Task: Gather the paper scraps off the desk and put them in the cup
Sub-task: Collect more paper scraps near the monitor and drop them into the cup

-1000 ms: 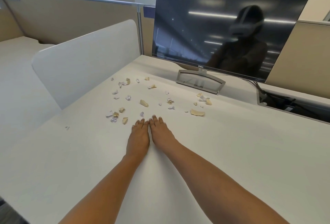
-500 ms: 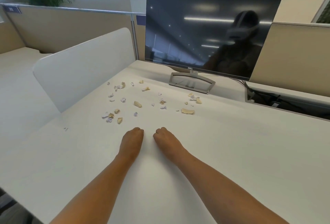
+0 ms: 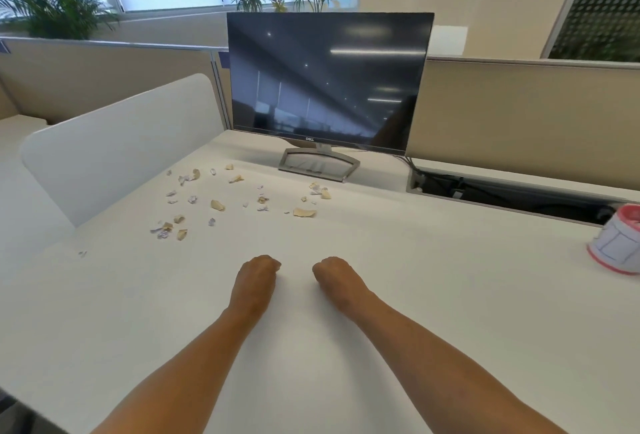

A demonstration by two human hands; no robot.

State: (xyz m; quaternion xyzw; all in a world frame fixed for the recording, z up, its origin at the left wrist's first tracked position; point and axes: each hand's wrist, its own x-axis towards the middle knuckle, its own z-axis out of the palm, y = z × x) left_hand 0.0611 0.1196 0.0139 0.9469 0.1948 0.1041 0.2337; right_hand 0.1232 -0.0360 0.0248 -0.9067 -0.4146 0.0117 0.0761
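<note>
Several small tan and white paper scraps point(image 3: 218, 205) lie scattered on the white desk point(image 3: 433, 295), in front of the monitor and to its left. A white cup with a pink rim point(image 3: 618, 239) stands at the desk's far right edge of view. My left hand point(image 3: 258, 281) and my right hand point(image 3: 337, 279) rest on the desk side by side, a short gap between them, well short of the scraps. Both have their fingers curled under and hold nothing that I can see.
A dark monitor point(image 3: 329, 80) on a grey stand point(image 3: 318, 165) is at the back. A white divider panel point(image 3: 117, 142) borders the desk on the left. An open cable tray point(image 3: 502, 191) runs along the back right.
My hands drew back from the scraps, parted, and their fingers curled in. The view swung right and up, bringing the cup into sight.
</note>
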